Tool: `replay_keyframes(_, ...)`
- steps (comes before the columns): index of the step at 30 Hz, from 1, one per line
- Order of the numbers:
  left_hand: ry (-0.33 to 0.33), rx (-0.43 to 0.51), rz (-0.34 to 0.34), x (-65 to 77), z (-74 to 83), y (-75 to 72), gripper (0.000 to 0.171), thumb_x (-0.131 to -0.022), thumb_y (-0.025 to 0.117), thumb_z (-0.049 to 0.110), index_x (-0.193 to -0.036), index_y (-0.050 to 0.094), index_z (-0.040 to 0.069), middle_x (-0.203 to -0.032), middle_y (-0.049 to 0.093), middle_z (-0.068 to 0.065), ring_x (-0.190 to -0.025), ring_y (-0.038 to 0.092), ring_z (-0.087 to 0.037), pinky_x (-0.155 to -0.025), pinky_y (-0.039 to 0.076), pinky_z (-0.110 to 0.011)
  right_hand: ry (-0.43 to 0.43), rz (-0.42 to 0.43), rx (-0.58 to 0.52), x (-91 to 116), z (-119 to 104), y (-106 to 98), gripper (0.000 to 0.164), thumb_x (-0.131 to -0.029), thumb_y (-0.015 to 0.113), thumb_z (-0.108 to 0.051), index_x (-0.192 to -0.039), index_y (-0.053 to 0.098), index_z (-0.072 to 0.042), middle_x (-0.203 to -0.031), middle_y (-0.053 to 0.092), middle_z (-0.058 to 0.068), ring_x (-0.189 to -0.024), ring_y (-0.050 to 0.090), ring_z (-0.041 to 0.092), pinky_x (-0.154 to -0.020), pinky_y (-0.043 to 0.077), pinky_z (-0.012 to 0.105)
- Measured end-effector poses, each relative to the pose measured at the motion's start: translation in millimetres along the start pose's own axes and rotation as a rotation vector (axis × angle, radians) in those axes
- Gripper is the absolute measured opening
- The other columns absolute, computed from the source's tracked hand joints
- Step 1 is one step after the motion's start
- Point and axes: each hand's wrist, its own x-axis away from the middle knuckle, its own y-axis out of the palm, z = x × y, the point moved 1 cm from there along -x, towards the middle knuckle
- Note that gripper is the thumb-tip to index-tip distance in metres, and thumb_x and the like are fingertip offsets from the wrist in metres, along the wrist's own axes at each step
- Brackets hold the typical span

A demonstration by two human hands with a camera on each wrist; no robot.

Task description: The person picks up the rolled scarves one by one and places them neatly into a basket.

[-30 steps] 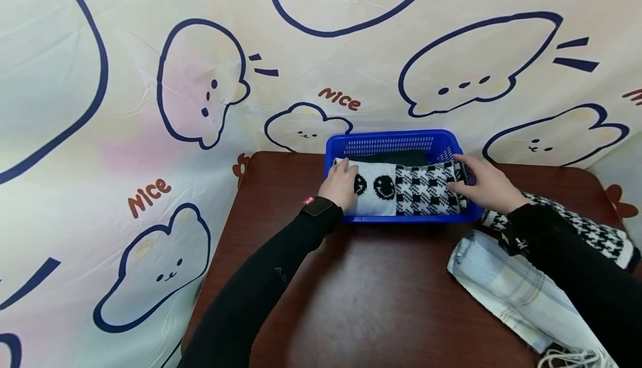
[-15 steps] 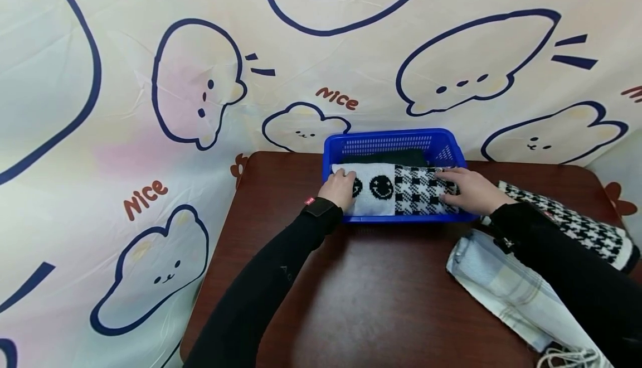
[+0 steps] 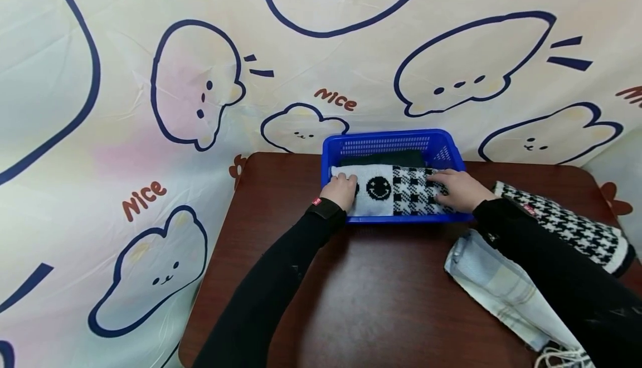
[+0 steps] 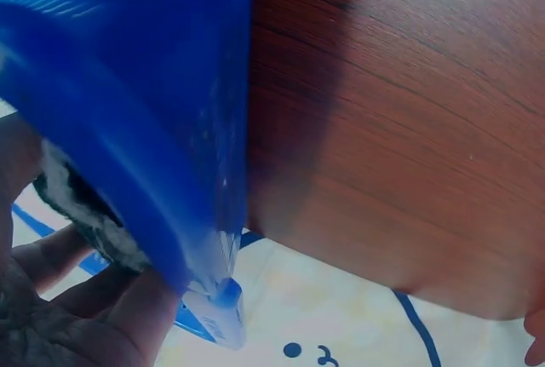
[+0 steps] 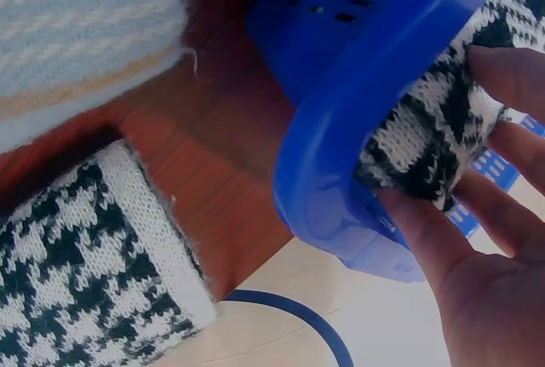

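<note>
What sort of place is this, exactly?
Probably a makeshift indoor packing corner, judging by the cartoon-printed backdrop, brown table and blue basket holding a black-and-white knit.

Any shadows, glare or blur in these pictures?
Head view: a pale sheen on the brown table, and dark shadow in front of the blue basket; left wrist view: a broad shadow across the table, the basket up close looking soft; right wrist view: stitches show clearly on the houndstooth knit outside the basket, while the backdrop looks washed out.
</note>
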Motion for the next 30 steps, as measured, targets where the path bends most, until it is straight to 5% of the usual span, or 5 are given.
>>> replay_keyframes(11,0.002,-0.051,0.056,8.9,2.0,-3.7,0.035,-0.117,0.045,0.011,-0.149,0.057,0.004,-0.130,0.066,-0.021,-0.118,0.067,-0.034,-0.095,0.061,-0.041,0.023,0.007,-0.039,0.2,6.2,0.5,0.054,-0.099,0.072,-0.011,-0.147,0.057,0.009,-0.150,0.048,0.042,-0.141,0.042,0.061,-0.113,0.040,0.073)
replay_keyframes(18,0.030,0.015,0.065,21.8,-2.9,-18.0,0.044,-0.107,0.068,0.016,-0.148,0.056,0.006,-0.133,0.063,-0.019,-0.125,0.064,-0.033,-0.096,0.059,-0.041,0.028,0.037,-0.079,14.7,1.3,-12.8,0.061,-0.101,0.075,-0.020,-0.150,0.054,0.010,-0.151,0.047,0.040,-0.142,0.041,0.060,-0.114,0.037,0.074)
replay_keyframes(25,0.048,0.047,0.052,34.9,-2.3,-39.0,0.070,-0.103,0.077,0.027,-0.162,0.044,0.009,-0.160,0.049,-0.021,-0.146,0.051,-0.034,-0.114,0.051,-0.041,0.049,0.064,-0.118,25.4,-3.5,-23.9,0.064,-0.103,0.074,-0.023,-0.155,0.049,0.006,-0.155,0.042,0.040,-0.144,0.037,0.060,-0.114,0.035,0.076)
replay_keyframes(30,0.063,0.078,0.054,42.5,-1.4,-46.9,0.073,-0.103,0.076,0.030,-0.164,0.041,0.010,-0.165,0.044,-0.021,-0.150,0.048,-0.034,-0.118,0.048,-0.042,0.057,0.081,-0.144,30.6,-10.5,-31.8,0.066,-0.103,0.073,-0.024,-0.157,0.047,0.003,-0.156,0.042,0.040,-0.141,0.043,0.059,-0.112,0.037,0.076)
